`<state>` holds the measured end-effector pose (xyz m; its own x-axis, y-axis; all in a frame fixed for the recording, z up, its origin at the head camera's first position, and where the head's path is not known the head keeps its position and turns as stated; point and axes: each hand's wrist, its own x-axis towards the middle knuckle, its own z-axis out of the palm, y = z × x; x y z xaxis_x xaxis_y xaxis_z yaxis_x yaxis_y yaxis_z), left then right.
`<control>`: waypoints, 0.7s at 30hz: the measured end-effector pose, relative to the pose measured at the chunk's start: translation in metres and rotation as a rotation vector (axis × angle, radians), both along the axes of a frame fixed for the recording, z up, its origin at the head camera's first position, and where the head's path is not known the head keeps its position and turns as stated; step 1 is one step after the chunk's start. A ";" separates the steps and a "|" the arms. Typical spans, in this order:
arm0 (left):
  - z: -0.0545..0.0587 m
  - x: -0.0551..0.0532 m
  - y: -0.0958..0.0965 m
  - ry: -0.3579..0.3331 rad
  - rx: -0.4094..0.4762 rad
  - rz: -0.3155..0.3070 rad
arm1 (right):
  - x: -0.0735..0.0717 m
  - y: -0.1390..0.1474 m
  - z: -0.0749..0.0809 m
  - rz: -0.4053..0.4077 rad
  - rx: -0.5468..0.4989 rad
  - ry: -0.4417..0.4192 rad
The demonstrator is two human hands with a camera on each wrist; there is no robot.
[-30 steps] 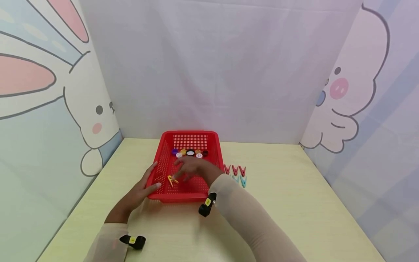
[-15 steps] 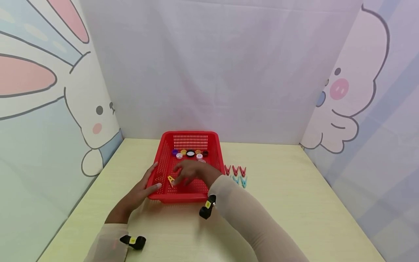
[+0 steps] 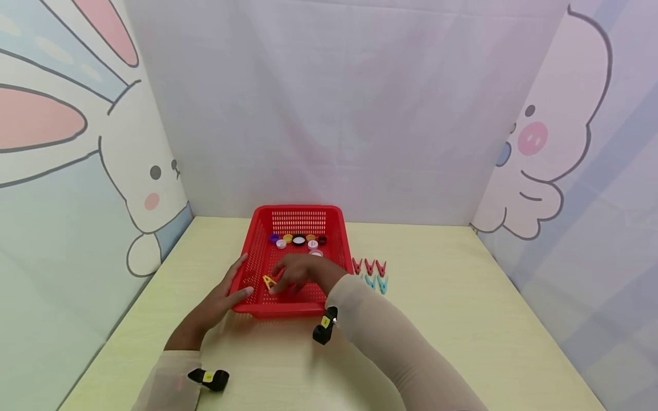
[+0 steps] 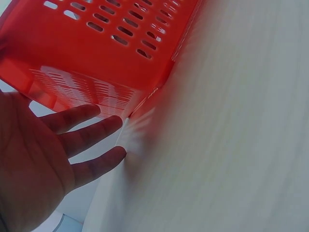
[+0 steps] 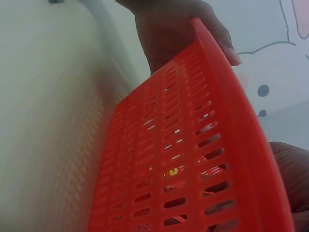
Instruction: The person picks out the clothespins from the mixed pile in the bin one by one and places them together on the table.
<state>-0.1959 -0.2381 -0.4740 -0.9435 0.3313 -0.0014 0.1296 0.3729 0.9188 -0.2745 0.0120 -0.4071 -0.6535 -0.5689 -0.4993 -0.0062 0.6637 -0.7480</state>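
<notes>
A red plastic basket (image 3: 293,310) with slotted walls stands on the table. My left hand (image 3: 222,299) rests at its left side, thumb over the rim; in the left wrist view three of its fingers (image 4: 91,137) are straight and spread beside the basket wall. My right hand (image 3: 297,271) reaches down inside the basket. Its thumb and index finger pinch a yellow clothespin (image 3: 268,281) near the left of the basket floor; the fingertips partly cover it. In the right wrist view, the basket wall hides most of the right hand's work.
Several bottle caps (image 3: 299,240) of mixed colours lie at the far end inside the basket. Right of the basket, red clothespins (image 3: 369,266) lie in a row on the pale table (image 3: 437,302), with light-blue clothespins (image 3: 382,284) in front. Cloth walls (image 3: 336,114) surround the table.
My right hand has lowered slightly, and its thumb and index finger have come together on the yellow clothespin. The left hand and the basket keep their places.
</notes>
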 end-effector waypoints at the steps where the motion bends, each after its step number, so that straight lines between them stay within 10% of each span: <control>1: 0.000 0.000 0.000 -0.002 -0.001 0.002 | 0.000 0.000 0.000 0.000 0.009 0.007; 21: 0.000 0.002 0.001 0.014 0.021 0.005 | -0.005 -0.013 -0.014 -0.035 0.311 0.358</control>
<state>-0.1942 -0.2371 -0.4744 -0.9451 0.3261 0.0192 0.1409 0.3539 0.9246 -0.2792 -0.0014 -0.4208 -0.8315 -0.4026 -0.3828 -0.2008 0.8602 -0.4687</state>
